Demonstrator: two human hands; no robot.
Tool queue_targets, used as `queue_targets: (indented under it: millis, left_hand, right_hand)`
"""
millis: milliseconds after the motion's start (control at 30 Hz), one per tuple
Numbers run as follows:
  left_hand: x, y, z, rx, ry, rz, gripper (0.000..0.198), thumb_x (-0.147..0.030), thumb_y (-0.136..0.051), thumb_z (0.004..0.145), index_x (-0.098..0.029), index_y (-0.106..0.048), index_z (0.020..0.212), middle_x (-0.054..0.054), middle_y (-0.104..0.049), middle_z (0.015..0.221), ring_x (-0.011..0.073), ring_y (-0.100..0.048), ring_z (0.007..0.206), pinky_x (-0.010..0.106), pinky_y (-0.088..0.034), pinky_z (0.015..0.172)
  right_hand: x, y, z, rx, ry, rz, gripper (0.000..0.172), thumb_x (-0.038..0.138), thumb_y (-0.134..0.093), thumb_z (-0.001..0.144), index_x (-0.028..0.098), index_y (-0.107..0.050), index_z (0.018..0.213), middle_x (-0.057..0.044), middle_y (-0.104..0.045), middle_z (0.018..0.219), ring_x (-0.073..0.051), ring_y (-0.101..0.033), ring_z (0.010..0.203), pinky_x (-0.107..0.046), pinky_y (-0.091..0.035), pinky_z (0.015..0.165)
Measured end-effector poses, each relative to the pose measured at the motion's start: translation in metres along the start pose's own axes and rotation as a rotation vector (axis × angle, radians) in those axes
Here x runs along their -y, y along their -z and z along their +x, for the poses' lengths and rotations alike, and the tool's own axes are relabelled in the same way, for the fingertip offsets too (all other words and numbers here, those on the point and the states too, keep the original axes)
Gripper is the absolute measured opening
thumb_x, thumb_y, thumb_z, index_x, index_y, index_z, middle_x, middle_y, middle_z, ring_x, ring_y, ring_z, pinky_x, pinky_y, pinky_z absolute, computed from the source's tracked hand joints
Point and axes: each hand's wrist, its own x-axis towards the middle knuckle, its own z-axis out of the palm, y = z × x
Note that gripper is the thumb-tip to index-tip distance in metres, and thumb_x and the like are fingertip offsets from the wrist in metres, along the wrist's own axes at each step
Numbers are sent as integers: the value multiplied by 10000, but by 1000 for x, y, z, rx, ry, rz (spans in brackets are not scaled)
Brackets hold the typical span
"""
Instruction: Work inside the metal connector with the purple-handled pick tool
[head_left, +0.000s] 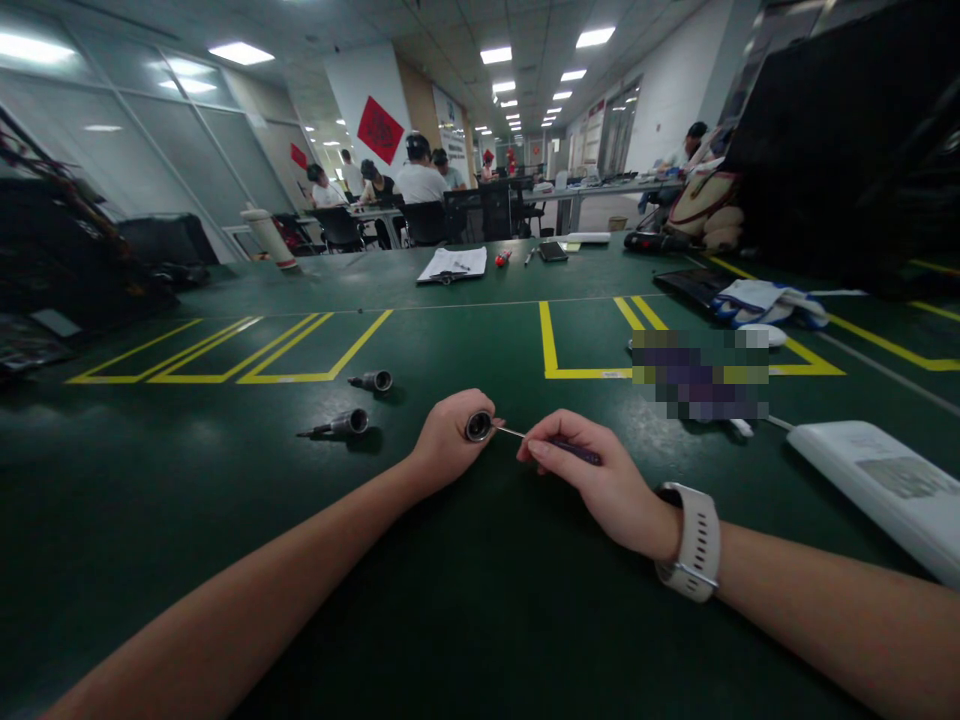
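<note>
On the counter (465,345), two socket bits (347,423) lie left of my left grip (448,438) (one behind the other), with a clipboard (452,265) beyond.

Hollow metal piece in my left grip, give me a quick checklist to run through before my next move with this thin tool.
1. Left grip closed around the hollow metal piece: ok.
2. Its open end unobstructed, facing the camera: ok.
3. Right grip holding the thin tool by its dark handle: ok.
4. Tool tip seated against the piece: cannot tell, the contact is unclear.
5. Nearer loose piece and farther loose piece apart from both grips: ok, left of them.
</note>
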Motion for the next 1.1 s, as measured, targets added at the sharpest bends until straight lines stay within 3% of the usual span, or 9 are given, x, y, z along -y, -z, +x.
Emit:
queue_targets:
  millis: [133,367,500,800,1100]
  left_hand:
    - [-2,0,-1,58,-52,145,170,-161,-509,795,-167,-466,630,-13,-481,624,127,-456,607,264,-328,584]
    - [-1,2,1,110,-36,80,145,-173,-521,790,-166,-472,653,-15,-491,643,127,-471,620,254,-339,591]
    - [2,2,3,143,-51,42,124,-170,-550,768,-164,-480,666,-23,-496,646,120,-466,616,250,-340,601]
    - [7,11,7,275,-153,-3,124,-95,-462,757,-157,-484,651,-16,-504,643,116,-479,629,269,-367,676]
    - [13,12,7,225,-93,1,76,-94,-481,715,-156,-503,675,-14,-520,669,117,-490,639,264,-373,662]
  right_hand:
    - [1,0,-2,0,32,-123,89,229,-555,822,194,-633,796,-18,-618,797,-161,-556,753,-318,-421,693]
    - [-6,5,11,12,-192,367,62,193,-580,777,160,-620,742,-29,-646,744,-144,-582,705,-296,-426,659]
    - [-7,8,16,30,-255,483,50,171,-590,758,144,-618,726,-38,-659,727,-143,-600,702,-291,-425,660]
    - [-6,11,22,116,-216,406,33,169,-608,759,140,-622,749,-52,-679,771,-155,-619,746,-306,-437,691]
    - [-13,13,24,131,-216,422,49,178,-583,790,145,-611,767,-49,-676,791,-150,-624,762,-307,-448,712]
